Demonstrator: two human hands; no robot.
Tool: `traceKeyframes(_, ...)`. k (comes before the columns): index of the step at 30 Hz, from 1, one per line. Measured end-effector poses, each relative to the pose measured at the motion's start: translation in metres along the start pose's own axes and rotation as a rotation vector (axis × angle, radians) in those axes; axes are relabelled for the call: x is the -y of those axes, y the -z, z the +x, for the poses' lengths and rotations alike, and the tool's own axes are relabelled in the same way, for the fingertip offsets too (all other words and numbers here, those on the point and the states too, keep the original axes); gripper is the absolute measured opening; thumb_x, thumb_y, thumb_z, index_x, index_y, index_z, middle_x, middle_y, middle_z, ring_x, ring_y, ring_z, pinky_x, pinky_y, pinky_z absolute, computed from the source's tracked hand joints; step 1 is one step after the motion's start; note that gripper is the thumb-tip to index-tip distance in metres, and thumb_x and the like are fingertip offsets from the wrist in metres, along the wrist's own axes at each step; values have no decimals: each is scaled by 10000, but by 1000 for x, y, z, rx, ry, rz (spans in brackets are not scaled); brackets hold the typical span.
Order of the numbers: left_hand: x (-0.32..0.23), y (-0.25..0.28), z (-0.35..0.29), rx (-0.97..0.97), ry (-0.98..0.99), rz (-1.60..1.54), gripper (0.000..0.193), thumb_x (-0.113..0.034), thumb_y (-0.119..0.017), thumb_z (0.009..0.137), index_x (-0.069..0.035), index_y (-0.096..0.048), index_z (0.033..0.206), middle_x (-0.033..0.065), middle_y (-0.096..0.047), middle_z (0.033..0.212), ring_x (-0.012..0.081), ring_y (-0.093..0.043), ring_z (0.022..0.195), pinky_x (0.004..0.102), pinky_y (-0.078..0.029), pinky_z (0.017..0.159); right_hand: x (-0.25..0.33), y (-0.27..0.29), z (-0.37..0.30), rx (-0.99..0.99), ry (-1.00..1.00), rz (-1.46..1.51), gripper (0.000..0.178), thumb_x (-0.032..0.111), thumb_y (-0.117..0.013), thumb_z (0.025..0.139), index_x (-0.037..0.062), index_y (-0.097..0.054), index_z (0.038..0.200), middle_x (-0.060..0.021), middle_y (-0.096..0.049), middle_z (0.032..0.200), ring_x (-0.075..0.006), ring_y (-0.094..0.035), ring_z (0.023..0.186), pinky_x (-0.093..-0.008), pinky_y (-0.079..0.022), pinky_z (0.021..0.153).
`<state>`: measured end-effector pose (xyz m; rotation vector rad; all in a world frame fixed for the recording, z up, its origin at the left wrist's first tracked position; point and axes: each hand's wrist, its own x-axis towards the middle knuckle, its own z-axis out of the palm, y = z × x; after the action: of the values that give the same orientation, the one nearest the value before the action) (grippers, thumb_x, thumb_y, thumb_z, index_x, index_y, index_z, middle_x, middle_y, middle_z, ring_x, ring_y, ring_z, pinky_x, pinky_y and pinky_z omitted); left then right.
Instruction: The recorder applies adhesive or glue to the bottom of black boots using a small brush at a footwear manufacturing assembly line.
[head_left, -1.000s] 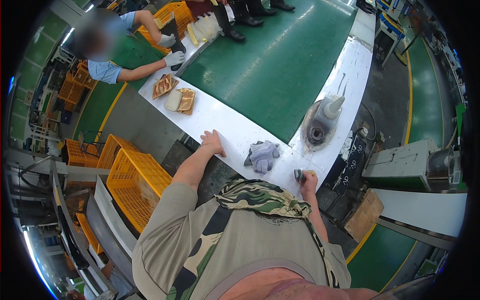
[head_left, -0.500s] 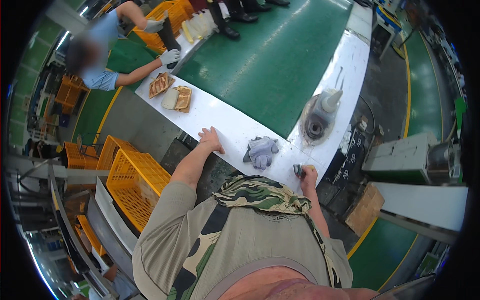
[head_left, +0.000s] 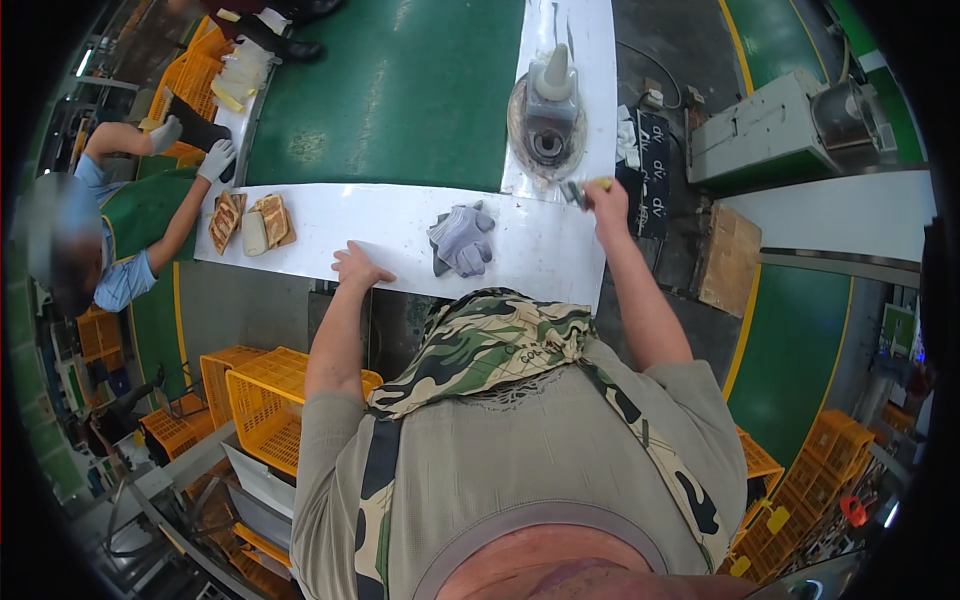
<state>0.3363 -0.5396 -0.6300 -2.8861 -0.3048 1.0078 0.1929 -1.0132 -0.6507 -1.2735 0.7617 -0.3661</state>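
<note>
My left hand (head_left: 359, 266) rests on the near edge of the white tabletop (head_left: 385, 210) with its fingers spread, holding nothing. In my right hand (head_left: 608, 205) is what looks like a small brush (head_left: 575, 194) with a dark head and a bit of yellow at the handle. The brush is just in front of a stained round pot (head_left: 549, 146) with a dark opening. Behind that opening stands a translucent bottle (head_left: 553, 80) with a pale pointed nozzle. A crumpled pair of grey work gloves (head_left: 464, 240) lies on the tabletop between my hands.
Brown-and-cream pads (head_left: 228, 222) and a pale block (head_left: 254, 232) lie at the table's left end. A co-worker's white-gloved hand (head_left: 217, 160) holds a black boot (head_left: 190, 125). A green conveyor belt (head_left: 390, 100) runs beyond the table. Yellow crates (head_left: 268, 420) stand lower left.
My right hand has moved forward with the brush, from the near table edge toward the round pot. My left hand stays at the edge. The whole view has turned.
</note>
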Motion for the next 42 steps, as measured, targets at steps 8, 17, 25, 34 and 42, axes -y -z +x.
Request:
traceKeyframes(8, 3, 0, 1, 17, -22, -21, 1401, -373, -971, 510, -45, -111, 1566, 341, -152, 1567, 540, -262, 1416, 510, -411, 1114, 45, -39, 59, -128, 483, -854, 262, 298, -768, 760, 90, -744, 918, -142, -691, 948, -314, -665, 849, -409, -524, 771)
traceKeyframes(17, 0, 4, -2, 21, -16, -4, 1382, -382, -968, 521, -35, -124, 1559, 337, -173, 1558, 528, -278, 1409, 499, -421, 1107, 44, -75, 75, 24, 557, -1240, 217, 273, -737, 796, 150, -762, 973, -110, -676, 968, -316, -645, 971, -466, -498, 841)
traceKeyframes(25, 1, 4, -2, 12, -15, -21, 1369, -384, -968, 523, -36, -137, 1554, 337, -171, 1561, 519, -271, 1417, 500, -402, 1120, 46, -85, 81, 89, 511, -1277, 241, 243, -735, 798, 154, -752, 1021, -99, -684, 998, -297, -651, 998, -460, -498, 849)
traceKeyframes(34, 3, 2, 0, 3, 23, -5, 1431, -411, -978, 505, -86, -96, 1584, 292, -134, 1601, 510, -232, 1445, 539, -355, 1152, 29, -60, 91, 90, 626, -938, 342, 212, -749, 744, 83, -704, 1058, -135, -692, 1050, -329, -653, 1000, -411, -511, 898)
traceKeyframes(42, 14, 7, -5, 2, 15, -96, 1425, -397, -985, 491, -88, -120, 1580, 318, -126, 1593, 557, -200, 1438, 574, -348, 1140, -15, -8, 26, 198, -38, -272, 107, 84, -702, 866, 29, -658, 947, -21, -623, 774, -95, -544, 614, -234, -441, 537)
